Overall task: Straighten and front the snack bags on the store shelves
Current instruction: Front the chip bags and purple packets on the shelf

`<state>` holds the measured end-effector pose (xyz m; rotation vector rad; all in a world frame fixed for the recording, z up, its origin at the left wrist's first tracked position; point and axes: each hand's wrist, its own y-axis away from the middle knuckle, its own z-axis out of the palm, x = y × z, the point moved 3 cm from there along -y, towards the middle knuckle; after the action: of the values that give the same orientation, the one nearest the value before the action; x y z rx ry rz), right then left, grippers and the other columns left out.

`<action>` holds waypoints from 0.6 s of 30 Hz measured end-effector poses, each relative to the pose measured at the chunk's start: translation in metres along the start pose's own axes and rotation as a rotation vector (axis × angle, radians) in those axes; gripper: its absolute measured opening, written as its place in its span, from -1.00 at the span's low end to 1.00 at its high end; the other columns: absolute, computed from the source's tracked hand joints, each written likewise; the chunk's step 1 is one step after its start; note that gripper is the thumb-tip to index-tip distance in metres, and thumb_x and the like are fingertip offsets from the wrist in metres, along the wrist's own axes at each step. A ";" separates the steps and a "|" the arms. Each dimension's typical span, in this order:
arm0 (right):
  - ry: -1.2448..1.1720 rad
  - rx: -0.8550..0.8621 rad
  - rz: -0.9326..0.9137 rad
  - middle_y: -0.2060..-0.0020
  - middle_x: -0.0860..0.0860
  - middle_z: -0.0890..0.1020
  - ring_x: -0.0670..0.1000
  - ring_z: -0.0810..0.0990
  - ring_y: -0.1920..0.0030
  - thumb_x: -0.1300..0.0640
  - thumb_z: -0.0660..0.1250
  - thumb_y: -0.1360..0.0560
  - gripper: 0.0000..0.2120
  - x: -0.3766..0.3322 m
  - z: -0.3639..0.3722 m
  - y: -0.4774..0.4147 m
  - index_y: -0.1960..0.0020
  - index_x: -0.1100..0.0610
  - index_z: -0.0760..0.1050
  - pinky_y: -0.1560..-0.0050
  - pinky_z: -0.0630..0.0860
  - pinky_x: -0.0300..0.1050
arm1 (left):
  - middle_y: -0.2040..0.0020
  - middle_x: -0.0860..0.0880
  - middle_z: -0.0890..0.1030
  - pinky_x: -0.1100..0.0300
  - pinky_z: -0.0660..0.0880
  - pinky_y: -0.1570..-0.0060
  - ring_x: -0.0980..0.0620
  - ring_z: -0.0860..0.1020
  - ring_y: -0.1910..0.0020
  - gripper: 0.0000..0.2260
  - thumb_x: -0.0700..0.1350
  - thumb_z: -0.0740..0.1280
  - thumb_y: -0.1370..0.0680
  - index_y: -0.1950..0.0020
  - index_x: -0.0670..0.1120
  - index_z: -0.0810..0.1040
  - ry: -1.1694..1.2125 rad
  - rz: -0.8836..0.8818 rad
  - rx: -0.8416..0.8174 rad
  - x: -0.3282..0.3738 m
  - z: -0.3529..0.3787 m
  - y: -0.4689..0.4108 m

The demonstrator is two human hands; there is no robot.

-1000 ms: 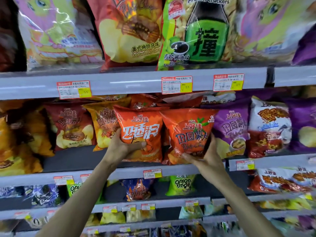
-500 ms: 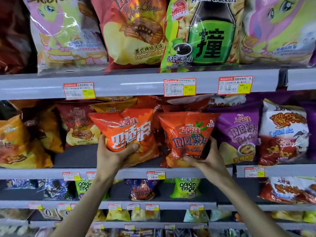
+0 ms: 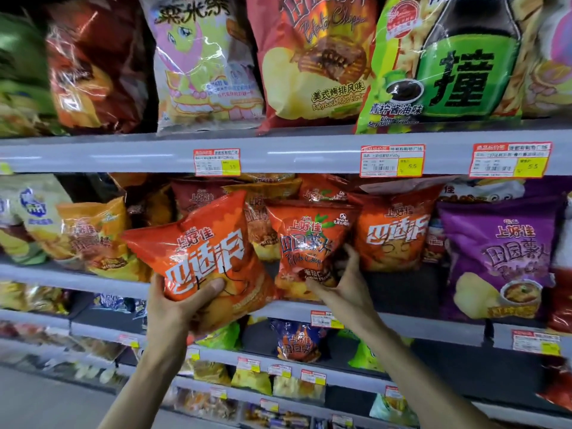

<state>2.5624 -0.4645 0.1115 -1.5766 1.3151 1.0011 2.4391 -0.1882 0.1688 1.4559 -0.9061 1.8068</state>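
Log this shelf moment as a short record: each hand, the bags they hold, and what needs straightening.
left hand: grips the orange bag near its bottom, thumb across the front
orange bag: tilted, held out in front of the middle shelf
right hand: holds the red chips bag at its bottom
red chips bag: at the middle shelf, front facing out
neighbours: second orange bag and purple bag to the right, both upright
next: probably stand the tilted bag upright on the shelf

Top-shelf bags [image 3: 312,57] are cut off by the upper edge. Fingers of the left hand [image 3: 173,308] are hidden behind the tilted orange bag [image 3: 204,252]. Print on the price tags [image 3: 391,161] is too small to read; lower-left shelves [image 3: 37,318] are blurred.
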 end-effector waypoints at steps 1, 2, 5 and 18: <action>0.003 0.010 0.003 -0.41 0.01 0.47 0.10 0.50 -0.39 -0.35 0.56 -0.25 0.10 -0.001 0.003 -0.001 -0.58 -0.24 -0.03 -0.38 0.48 0.24 | -0.17 -0.07 0.74 -0.04 0.67 -0.02 -0.15 0.74 -0.10 -0.04 0.04 0.77 -0.02 -0.38 0.00 0.52 0.000 -0.009 -0.010 0.002 0.001 0.003; 0.007 0.016 0.002 -0.42 0.03 0.47 0.11 0.50 -0.38 -0.38 0.55 -0.24 0.12 0.000 0.004 -0.002 -0.59 -0.23 -0.03 -0.37 0.48 0.24 | -0.17 -0.08 0.74 -0.07 0.66 -0.05 -0.16 0.74 -0.10 -0.01 0.07 0.78 0.01 -0.39 0.00 0.52 0.001 -0.019 -0.026 0.003 0.003 0.006; -0.005 0.003 -0.013 -0.46 0.05 0.43 0.11 0.48 -0.40 -0.44 0.53 -0.20 0.18 0.000 0.002 0.001 -0.61 -0.19 -0.04 -0.38 0.48 0.21 | -0.19 -0.09 0.74 -0.11 0.67 -0.07 -0.18 0.73 -0.12 -0.07 0.00 0.75 -0.05 -0.39 0.01 0.51 -0.011 -0.043 -0.115 0.007 0.014 0.017; -0.347 0.278 -0.113 -0.34 -0.19 0.60 -0.13 0.55 -0.38 -0.20 0.28 -0.64 -0.57 0.007 -0.098 0.100 -0.48 -0.16 0.43 -0.31 0.53 -0.04 | -0.11 -0.01 0.75 0.04 0.72 0.07 -0.05 0.76 -0.03 -0.26 -0.22 0.73 -0.27 -0.35 0.03 0.47 -0.071 -0.106 -0.475 -0.001 0.157 0.066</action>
<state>2.4707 -0.5688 0.1277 -1.1911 1.0608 0.9277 2.4702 -0.3550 0.1831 1.2388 -1.1746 1.3496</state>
